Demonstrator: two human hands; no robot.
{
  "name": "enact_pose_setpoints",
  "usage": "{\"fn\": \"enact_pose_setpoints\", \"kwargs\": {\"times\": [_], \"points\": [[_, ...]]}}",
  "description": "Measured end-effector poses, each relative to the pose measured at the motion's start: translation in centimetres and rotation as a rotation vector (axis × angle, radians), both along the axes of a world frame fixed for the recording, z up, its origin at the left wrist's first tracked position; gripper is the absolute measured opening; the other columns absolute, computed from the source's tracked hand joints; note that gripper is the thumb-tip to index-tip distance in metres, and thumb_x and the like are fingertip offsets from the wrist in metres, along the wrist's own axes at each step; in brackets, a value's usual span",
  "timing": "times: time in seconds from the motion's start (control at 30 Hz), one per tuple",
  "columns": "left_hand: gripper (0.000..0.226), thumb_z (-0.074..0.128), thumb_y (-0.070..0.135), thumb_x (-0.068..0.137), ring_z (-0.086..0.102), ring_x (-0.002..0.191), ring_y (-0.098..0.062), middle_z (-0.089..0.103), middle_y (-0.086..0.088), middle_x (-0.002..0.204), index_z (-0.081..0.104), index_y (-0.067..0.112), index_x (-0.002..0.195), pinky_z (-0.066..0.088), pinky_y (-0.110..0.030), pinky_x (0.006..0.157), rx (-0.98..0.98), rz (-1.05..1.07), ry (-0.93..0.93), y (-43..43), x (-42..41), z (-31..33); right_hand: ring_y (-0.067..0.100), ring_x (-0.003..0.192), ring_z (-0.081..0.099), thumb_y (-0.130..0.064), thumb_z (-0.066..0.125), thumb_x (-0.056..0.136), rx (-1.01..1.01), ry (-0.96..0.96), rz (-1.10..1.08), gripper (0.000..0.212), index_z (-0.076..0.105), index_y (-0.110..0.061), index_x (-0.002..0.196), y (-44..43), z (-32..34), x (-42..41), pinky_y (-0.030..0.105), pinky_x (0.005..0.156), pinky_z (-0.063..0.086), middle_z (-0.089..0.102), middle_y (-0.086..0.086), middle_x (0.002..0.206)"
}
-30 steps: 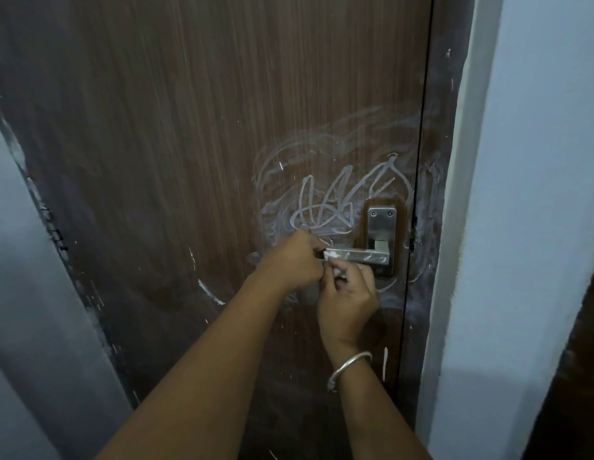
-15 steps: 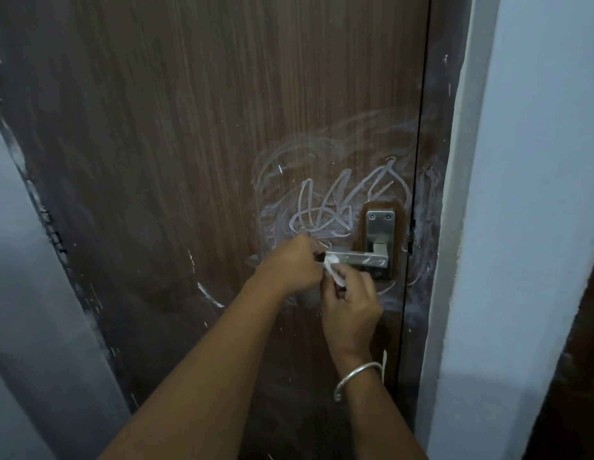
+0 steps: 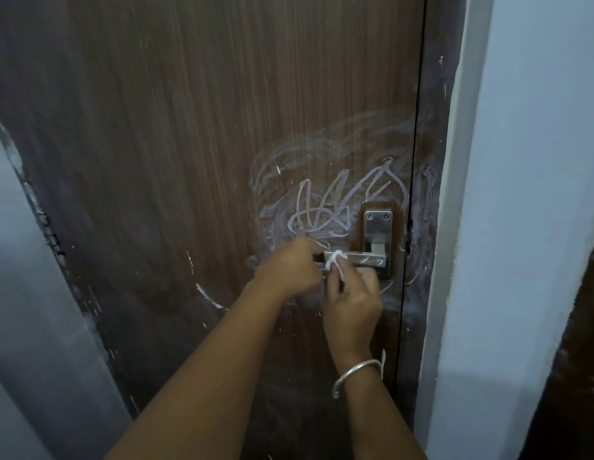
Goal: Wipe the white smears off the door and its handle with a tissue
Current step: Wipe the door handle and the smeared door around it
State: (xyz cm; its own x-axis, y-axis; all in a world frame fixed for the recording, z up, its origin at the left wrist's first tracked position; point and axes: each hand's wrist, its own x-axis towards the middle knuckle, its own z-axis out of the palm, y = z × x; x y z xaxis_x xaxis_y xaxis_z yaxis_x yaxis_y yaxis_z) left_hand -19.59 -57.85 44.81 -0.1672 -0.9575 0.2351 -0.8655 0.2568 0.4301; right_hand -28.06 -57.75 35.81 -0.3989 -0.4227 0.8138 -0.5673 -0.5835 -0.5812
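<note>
White tissue (image 3: 335, 260) is pinched by the right hand (image 3: 353, 300) against the steel handle (image 3: 368, 259). The left hand (image 3: 289, 267) curls round the handle's free end. The edge of the door (image 3: 189, 161) lies just right of the handle; wide wood spreads left.

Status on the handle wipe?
Left hand grips handle end. Right hand pinches tissue against it. White smears cover door above. Nothing blocking.

The free end of the brushed-metal lever handle (image 3: 368, 259) disappears inside the left hand (image 3: 289, 267), whose curled fingers face away. Most of the crumpled white tissue (image 3: 335, 260) is buried in the fingertips of the right hand (image 3: 352, 300). Below the hands, both forearms run off the bottom edge.
</note>
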Motion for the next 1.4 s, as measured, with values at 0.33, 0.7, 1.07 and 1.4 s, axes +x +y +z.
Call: {"fn": "enact_pose_setpoints", "kwargs": {"times": [0.33,0.7,1.07,1.4], "points": [[0.031,0.053,0.002,0.077,0.061,0.086,-0.028,0.067,-0.012,0.098,0.065,0.011,0.103,0.054,-0.040,0.075,-0.003,0.031,-0.020,0.1,0.0,-0.1,0.010,0.058,0.049,0.002,0.071,0.078,0.037,-0.031,0.002,0.017,0.071,0.001,0.095,-0.4,-1.2,-0.5,0.016,0.054,0.043,0.057,0.011,0.071],[0.032,0.053,0.003,0.078,0.060,0.081,-0.026,0.065,-0.011,0.094,0.064,0.015,0.105,0.050,-0.034,0.067,0.002,0.041,-0.056,0.2,-0.2,0.0,0.011,0.061,0.048,0.003,0.068,0.079,0.045,-0.048,-0.002,0.019,0.070,0.001,0.098,-0.4,-0.7,-0.8,0.013,0.056,0.039,0.056,0.011,0.077],[0.031,0.052,0.005,0.080,0.059,0.082,-0.026,0.065,-0.011,0.095,0.064,0.016,0.107,0.047,-0.034,0.065,0.004,0.060,-0.087,0.3,-0.5,0.0,0.022,0.063,0.056,0.002,0.063,0.083,0.031,0.027,-0.013,0.022,0.067,0.003,0.104,-0.2,0.4,-1.4,0.022,0.062,0.046,0.057,0.017,0.080],[0.034,0.052,0.005,0.079,0.060,0.087,-0.030,0.065,-0.015,0.099,0.062,0.013,0.111,0.052,-0.038,0.072,-0.007,0.064,-0.105,0.5,-0.6,0.0,0.021,0.062,0.057,0.001,0.067,0.081,0.017,0.009,-0.048,0.009,0.070,0.004,0.089,0.0,2.2,-2.0,0.009,0.066,0.034,0.060,0.019,0.076]]}}
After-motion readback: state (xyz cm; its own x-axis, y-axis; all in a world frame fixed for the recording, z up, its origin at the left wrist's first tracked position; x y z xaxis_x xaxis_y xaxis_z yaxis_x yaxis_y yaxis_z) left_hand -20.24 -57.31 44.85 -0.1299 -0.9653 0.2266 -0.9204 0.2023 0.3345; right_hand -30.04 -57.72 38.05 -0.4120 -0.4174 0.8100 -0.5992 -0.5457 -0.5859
